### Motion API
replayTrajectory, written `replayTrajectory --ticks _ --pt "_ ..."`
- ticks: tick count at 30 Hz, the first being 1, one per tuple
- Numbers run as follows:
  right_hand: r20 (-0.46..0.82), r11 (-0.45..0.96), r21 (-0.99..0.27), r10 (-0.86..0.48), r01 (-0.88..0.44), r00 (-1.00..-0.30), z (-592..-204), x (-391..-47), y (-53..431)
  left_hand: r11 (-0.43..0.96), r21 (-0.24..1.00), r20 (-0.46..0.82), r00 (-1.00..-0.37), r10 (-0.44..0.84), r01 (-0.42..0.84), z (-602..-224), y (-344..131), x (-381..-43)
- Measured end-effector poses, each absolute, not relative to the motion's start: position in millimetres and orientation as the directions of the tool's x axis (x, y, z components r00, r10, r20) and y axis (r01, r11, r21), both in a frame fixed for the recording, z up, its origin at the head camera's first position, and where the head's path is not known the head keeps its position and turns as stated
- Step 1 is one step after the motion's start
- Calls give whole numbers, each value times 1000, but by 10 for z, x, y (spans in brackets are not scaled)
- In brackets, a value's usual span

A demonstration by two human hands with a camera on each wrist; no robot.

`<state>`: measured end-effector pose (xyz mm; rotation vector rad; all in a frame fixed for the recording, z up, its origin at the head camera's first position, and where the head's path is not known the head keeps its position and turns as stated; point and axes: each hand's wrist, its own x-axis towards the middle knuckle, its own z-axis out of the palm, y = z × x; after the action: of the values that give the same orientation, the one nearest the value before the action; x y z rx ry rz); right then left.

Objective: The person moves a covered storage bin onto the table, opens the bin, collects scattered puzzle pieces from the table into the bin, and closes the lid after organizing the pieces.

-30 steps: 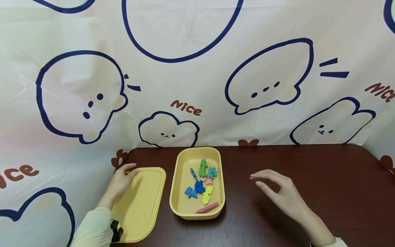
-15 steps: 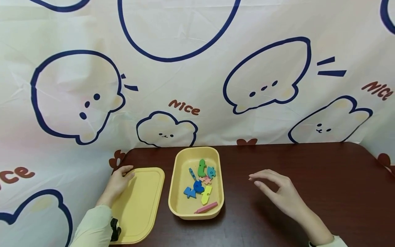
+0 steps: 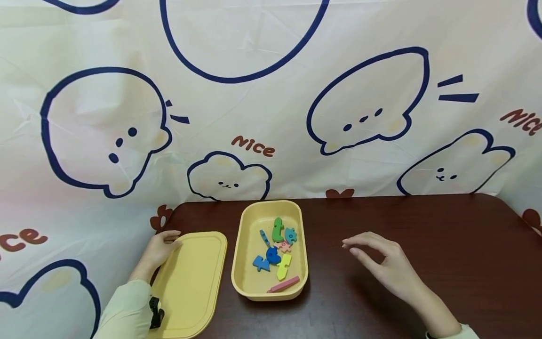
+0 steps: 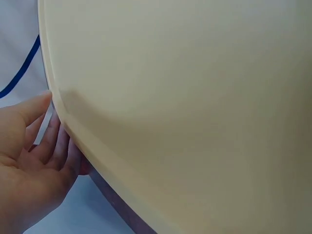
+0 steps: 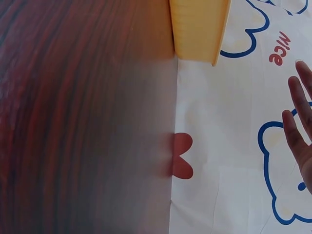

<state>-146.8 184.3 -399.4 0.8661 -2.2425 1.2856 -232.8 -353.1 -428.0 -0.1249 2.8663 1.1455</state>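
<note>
My left hand [image 3: 157, 252] is at the left edge of a flat yellow lid [image 3: 192, 282] with rounded corners. In the left wrist view the thumb [image 4: 36, 108] meets the lid's rim while the other fingers curl beneath its edge. To the lid's right stands a yellow box [image 3: 238, 263], its top uncovered. Inside lie a green piece [image 3: 277, 230], a yellow piece [image 3: 284, 267], several blue and pink puzzle-like pieces and a pink stick [image 3: 283, 285]. My right hand [image 3: 387, 263] hovers over the table on the right, fingers loosely bent, holding nothing.
The dark wooden table [image 3: 457, 263] ends at the back against a white cloth [image 3: 292, 108] printed with blue cartoon outlines. The same cloth runs along the left side, close to my left arm. A black strap [image 3: 156, 312] sits at the left wrist.
My left hand has drawn slightly left and down, from over the lid to its edge. The lid's near end now reaches lower in the head view. My right hand has hardly moved.
</note>
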Motion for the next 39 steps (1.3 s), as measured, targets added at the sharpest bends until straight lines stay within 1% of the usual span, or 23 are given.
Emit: replayTrajectory --ticks 8,18,30,39 --pt "621 377 -612 -316 -696 -717 -3993 -1454 1827 732 676 -46 -996 -75 -86 -4343 -3578 -2344" --pt "622 384 -610 -310 -693 -719 -4000 -1448 1846 747 663 -6 -998 -57 -47 -4350 -3571 -2348" --pt "621 384 -614 -303 -689 -722 -4003 -1450 1864 733 678 -67 -998 -11 -54 -4266 -3637 -2310" --pt "633 378 -603 -309 -702 -710 -3990 -1447 1832 766 641 -92 -996 20 -44 -4136 -3622 -2246"
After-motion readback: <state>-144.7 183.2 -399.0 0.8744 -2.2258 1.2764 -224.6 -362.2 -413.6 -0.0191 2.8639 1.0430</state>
